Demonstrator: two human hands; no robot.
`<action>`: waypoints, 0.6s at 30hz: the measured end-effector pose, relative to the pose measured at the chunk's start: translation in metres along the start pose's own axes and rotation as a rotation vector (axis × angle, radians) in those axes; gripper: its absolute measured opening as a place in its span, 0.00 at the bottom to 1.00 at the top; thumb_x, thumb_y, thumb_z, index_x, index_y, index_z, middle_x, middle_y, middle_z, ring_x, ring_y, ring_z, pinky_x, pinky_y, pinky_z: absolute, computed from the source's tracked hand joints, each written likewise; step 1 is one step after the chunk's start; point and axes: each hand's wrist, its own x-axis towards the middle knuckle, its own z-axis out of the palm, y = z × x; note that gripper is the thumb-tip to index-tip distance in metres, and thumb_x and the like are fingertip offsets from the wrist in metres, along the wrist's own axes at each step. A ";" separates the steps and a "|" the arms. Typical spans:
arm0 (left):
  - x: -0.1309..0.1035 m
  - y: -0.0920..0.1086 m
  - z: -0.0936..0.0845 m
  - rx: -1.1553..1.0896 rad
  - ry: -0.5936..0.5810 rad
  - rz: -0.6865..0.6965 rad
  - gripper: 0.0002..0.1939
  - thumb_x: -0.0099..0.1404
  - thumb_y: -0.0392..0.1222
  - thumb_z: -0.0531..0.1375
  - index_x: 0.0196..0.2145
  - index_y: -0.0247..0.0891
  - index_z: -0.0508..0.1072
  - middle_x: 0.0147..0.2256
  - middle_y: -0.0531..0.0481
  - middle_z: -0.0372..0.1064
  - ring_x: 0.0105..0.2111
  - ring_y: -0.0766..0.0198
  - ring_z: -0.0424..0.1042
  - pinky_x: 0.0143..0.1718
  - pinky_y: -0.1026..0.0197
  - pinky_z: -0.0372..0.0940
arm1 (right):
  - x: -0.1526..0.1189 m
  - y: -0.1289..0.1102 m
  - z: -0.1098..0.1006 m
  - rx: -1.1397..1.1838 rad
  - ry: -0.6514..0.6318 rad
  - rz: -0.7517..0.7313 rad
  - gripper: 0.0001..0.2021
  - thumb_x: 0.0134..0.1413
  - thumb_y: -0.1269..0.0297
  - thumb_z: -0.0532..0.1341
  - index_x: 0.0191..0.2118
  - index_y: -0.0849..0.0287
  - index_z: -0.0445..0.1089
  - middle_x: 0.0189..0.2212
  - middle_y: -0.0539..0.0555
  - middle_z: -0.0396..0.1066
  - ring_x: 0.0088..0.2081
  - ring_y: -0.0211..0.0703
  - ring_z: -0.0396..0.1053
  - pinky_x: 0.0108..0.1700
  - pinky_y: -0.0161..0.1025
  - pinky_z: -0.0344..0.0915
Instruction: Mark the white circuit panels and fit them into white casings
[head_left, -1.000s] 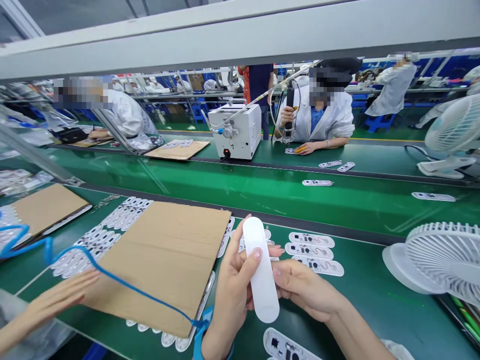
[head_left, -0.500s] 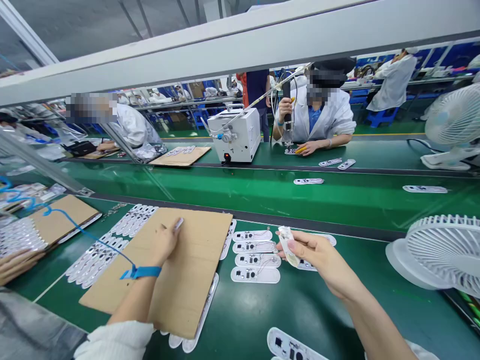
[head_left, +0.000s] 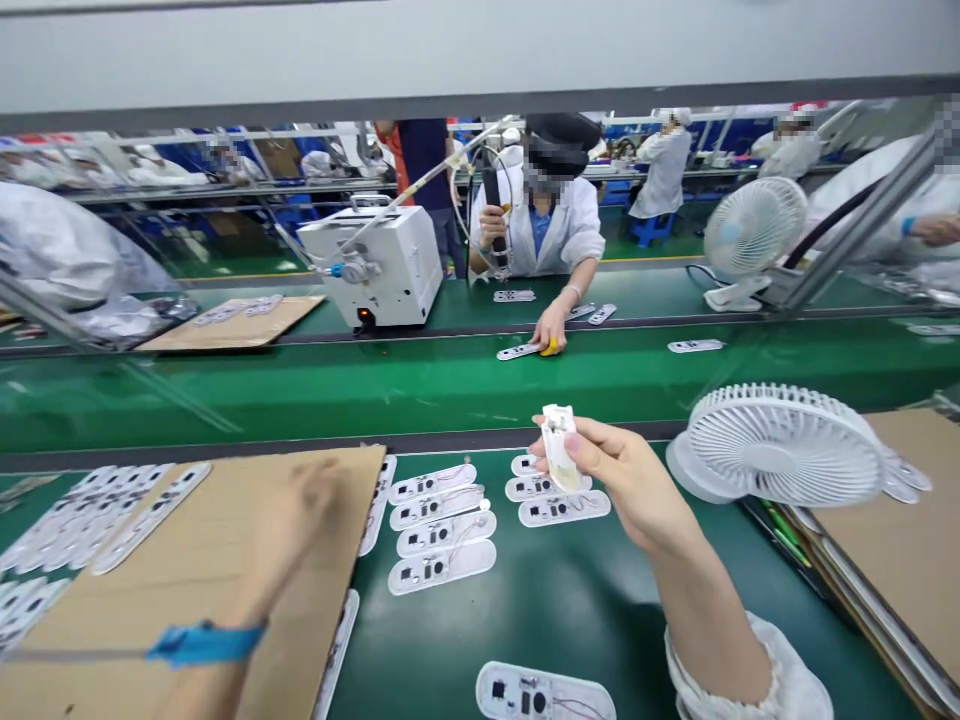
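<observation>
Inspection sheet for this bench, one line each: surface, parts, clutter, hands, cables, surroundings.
Surface: smooth dark-green bench top.
Parts: oblong white plastic shells carrying black components, including two columns of four and three, one nearer the wearer.
Clutter: flat brown cardboard sheet; round white plastic fan at right.
Hands: bare right hand grips small white plastic piece; bare left hand blurred over cardboard, hold unclear.
Cables: thin blurred cord from blue wrist strap.
Surroundings: white-coated person opposite, holding black upright tool; boxy white machine.

The cardboard sheet (head_left: 187,560) is looking matt and papery. Right of it, smooth plastic panels (head_left: 442,567) are lying on a softly glossy tabletop (head_left: 420,640)
</observation>
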 end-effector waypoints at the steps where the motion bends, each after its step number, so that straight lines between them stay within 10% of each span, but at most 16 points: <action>1: -0.014 0.028 0.016 -0.049 -0.056 0.080 0.15 0.64 0.46 0.52 0.42 0.42 0.75 0.43 0.47 0.76 0.46 0.49 0.73 0.47 0.51 0.66 | 0.000 -0.002 -0.004 -0.016 0.030 -0.020 0.17 0.54 0.51 0.65 0.43 0.58 0.77 0.40 0.58 0.78 0.38 0.48 0.76 0.37 0.40 0.71; 5: -0.077 0.134 0.077 -0.287 -0.189 0.453 0.13 0.64 0.42 0.57 0.47 0.42 0.72 0.42 0.45 0.75 0.44 0.51 0.71 0.46 0.48 0.67 | -0.002 -0.006 -0.011 -0.055 0.113 -0.052 0.18 0.53 0.50 0.65 0.42 0.59 0.77 0.45 0.59 0.77 0.37 0.48 0.76 0.39 0.42 0.72; 8: -0.101 0.179 0.108 -0.260 -0.138 0.432 0.18 0.61 0.37 0.61 0.49 0.38 0.68 0.45 0.41 0.70 0.45 0.49 0.69 0.45 0.45 0.66 | -0.003 -0.006 -0.011 -0.049 0.108 -0.053 0.19 0.53 0.50 0.66 0.44 0.59 0.77 0.49 0.60 0.75 0.38 0.47 0.76 0.41 0.43 0.72; 18: -0.094 0.176 0.103 -0.378 -0.229 0.353 0.13 0.50 0.30 0.61 0.30 0.41 0.61 0.26 0.54 0.65 0.26 0.58 0.69 0.28 0.58 0.64 | -0.002 -0.006 -0.009 -0.047 0.050 -0.039 0.19 0.52 0.52 0.67 0.47 0.57 0.75 0.43 0.58 0.78 0.40 0.49 0.77 0.42 0.43 0.72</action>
